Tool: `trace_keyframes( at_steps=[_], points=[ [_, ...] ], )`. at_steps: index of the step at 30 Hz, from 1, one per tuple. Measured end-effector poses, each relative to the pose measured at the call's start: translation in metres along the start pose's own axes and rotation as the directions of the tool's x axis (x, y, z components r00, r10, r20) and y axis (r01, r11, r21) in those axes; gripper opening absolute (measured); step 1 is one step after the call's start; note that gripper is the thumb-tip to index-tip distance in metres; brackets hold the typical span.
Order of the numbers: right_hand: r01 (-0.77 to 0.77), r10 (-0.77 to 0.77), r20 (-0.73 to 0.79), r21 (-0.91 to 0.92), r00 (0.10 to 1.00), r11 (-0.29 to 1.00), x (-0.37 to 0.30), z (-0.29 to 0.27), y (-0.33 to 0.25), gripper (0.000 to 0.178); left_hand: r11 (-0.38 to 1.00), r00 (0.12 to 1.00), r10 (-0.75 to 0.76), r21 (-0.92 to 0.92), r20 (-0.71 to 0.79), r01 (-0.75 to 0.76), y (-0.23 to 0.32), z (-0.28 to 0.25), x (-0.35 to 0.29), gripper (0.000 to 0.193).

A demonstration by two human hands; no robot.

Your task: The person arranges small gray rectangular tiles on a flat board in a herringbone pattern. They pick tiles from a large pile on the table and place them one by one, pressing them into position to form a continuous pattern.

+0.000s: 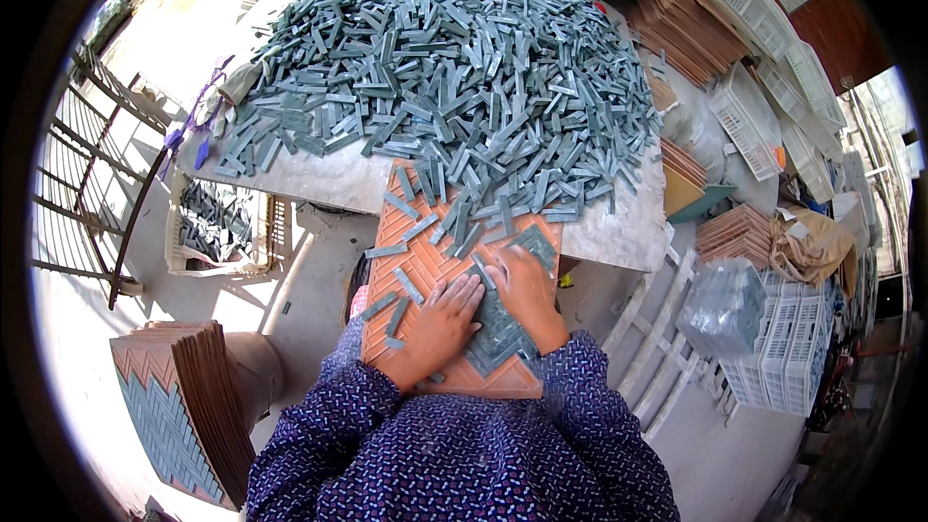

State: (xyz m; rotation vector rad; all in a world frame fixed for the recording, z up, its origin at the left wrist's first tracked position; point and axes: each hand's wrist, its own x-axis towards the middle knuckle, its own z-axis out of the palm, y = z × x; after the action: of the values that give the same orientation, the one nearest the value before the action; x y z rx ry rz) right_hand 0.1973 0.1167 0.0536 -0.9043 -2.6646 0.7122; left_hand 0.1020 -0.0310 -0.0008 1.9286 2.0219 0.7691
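Observation:
An orange-brown tray (391, 222) with a raised herringbone pattern rests before me, its far end against the table. Dark green-grey strip tiles (498, 333) fill part of its right side in a herringbone. My left hand (440, 324) lies flat, fingertips at the edge of the laid tiles. On the right, my right hand (527, 295) has bent fingers over the tiles, with a narrow strip tile (482, 269) at its thumb, close to the left fingertips. What lies under the right fingers is hidden. Several loose strips (387, 250) are scattered over the tray's left and far parts.
A big heap of strip tiles (454, 58) covers the pale table (348, 179). At left stand a crate of strips (179, 232), a metal rail (135, 217) and a stack of trays (217, 377) topped with tiles. White crates (788, 338) and a plastic-wrapped bundle (723, 304) stand at right.

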Motion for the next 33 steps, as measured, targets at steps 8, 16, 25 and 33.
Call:
trace_keyframes(
  at_steps=[8,16,25,33],
  points=[
    [0.022,-0.025,0.032,0.086,0.999,0.996,0.012,0.016,0.012,0.021,1.0,1.0,-0.016,0.023,0.026,0.016,0.003,-0.002,0.0,0.068],
    [0.051,-0.049,0.092,-0.022,0.995,0.998,0.014,0.021,0.016,0.026,1.0,0.999,-0.017,0.019,0.037,0.016,0.004,-0.005,0.002,0.068],
    [0.208,-0.218,0.085,0.111,0.972,0.972,0.024,0.015,0.023,0.021,1.0,0.999,-0.022,0.024,0.039,0.021,0.005,-0.005,0.002,0.066],
    [0.121,-0.151,0.2,0.151,0.968,0.981,0.035,0.01,0.032,0.025,0.999,0.999,-0.018,0.027,0.039,0.017,0.005,-0.004,0.002,0.066]
  ],
)
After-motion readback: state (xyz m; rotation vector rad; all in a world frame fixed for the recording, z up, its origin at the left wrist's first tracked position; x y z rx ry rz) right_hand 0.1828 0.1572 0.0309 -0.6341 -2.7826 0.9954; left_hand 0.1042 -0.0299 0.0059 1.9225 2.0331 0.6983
